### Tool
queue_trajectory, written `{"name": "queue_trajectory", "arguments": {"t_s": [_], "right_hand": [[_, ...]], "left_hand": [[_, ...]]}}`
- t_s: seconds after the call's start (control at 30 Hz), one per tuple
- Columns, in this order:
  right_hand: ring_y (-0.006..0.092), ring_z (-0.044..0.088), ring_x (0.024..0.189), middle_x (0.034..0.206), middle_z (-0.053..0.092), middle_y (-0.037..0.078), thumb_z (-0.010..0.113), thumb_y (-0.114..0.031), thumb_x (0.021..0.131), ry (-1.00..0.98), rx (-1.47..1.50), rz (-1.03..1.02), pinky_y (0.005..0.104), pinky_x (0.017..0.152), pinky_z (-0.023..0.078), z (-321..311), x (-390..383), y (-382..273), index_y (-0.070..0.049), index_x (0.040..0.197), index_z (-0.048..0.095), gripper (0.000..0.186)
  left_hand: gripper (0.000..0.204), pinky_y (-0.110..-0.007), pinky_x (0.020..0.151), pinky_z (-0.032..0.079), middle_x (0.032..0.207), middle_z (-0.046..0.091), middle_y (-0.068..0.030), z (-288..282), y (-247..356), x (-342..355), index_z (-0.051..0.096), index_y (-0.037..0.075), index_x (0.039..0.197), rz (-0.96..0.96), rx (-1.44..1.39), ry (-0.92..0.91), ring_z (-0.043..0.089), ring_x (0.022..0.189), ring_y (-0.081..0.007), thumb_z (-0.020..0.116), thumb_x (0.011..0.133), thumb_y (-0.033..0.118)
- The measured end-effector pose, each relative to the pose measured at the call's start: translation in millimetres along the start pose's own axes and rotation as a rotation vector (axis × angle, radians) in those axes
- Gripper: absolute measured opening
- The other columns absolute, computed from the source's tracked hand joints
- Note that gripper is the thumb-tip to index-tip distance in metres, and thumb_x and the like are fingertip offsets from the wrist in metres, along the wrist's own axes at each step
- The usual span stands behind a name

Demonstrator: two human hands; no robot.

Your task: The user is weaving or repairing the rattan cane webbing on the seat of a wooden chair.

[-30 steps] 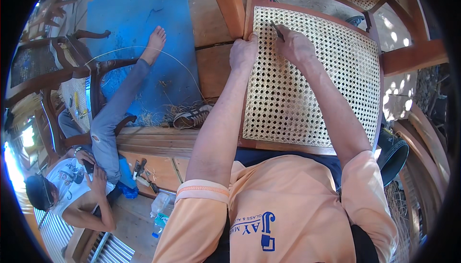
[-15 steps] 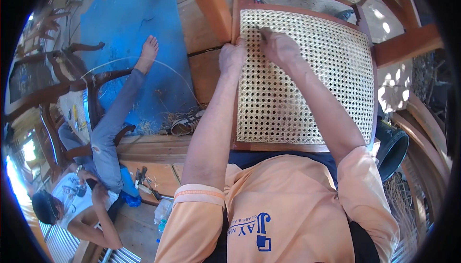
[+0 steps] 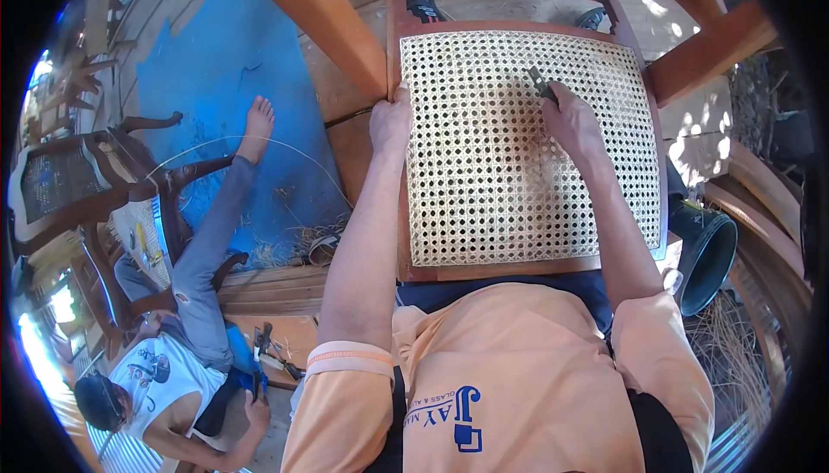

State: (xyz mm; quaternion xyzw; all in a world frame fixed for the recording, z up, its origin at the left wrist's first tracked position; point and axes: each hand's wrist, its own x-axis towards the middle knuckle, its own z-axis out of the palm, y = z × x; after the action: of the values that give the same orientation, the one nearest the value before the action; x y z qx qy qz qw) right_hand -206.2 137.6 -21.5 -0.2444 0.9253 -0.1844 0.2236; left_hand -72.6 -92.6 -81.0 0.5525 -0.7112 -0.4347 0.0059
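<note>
Seat [image 3: 471, 188] right below the grip, woven cane, and the right hand [image 3: 574, 121] is clenched around a small dark tool [image 3: 541, 83], its flat end angled forward and left! Off to the grip's left, the left hand [image 3: 391, 124] clasps the wooden frame [image 3: 501, 269]. Farther left, a blue sheet [image 3: 216, 85], a co-worker's bare foot [image 3: 257, 122] over it. Right of the grip, closer in, a dark bucket [image 3: 698, 257].
</note>
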Motion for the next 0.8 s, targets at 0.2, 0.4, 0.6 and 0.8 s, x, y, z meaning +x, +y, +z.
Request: {"name": "queue_trajectory", "arguments": {"t_s": [0.2,0.4,0.6,0.8], "right_hand": [[0.0307,0.059,0.073,0.083,0.060,0.016,0.050,-0.019,0.085,0.052,-0.091,-0.079,0.0392,0.066,0.048,4,9,-13,-0.008,0.104,0.052,0.023],[0.0297,0.059,0.079,0.087,0.058,0.015,0.049,-0.022,0.086,-0.008,-0.169,-0.057,0.0401,0.070,0.048,6,31,-18,-0.011,0.106,0.052,0.024],[0.0280,0.059,0.085,0.094,0.058,0.015,0.049,-0.021,0.085,-0.092,-0.212,-0.100,0.0371,0.076,0.048,6,24,-15,-0.015,0.109,0.053,0.026],[0.0179,0.041,0.119,0.119,0.049,0.012,0.022,-0.011,0.088,-0.163,-0.234,-0.083,0.0267,0.095,0.039,8,38,-8,-0.018,0.111,0.053,0.039]], "left_hand": [[0.065,-0.035,0.084,0.040,0.106,0.055,-0.0266,-3,-4,3,0.051,-0.016,0.105,-0.028,-0.034,-0.042,0.053,0.099,-0.0307,0.049,0.083,0.045],[0.069,-0.043,0.086,0.040,0.099,0.054,-0.0332,0,4,-1,0.056,-0.012,0.096,0.015,0.105,0.018,0.052,0.099,-0.0416,0.039,0.083,0.053],[0.069,-0.042,0.086,0.040,0.098,0.054,-0.0337,-2,6,-4,0.056,-0.014,0.094,0.033,0.134,0.031,0.052,0.099,-0.0416,0.038,0.084,0.052],[0.071,-0.042,0.087,0.040,0.099,0.054,-0.0337,-3,8,-4,0.055,-0.014,0.095,0.021,0.159,0.012,0.051,0.100,-0.0416,0.036,0.084,0.053]]}}
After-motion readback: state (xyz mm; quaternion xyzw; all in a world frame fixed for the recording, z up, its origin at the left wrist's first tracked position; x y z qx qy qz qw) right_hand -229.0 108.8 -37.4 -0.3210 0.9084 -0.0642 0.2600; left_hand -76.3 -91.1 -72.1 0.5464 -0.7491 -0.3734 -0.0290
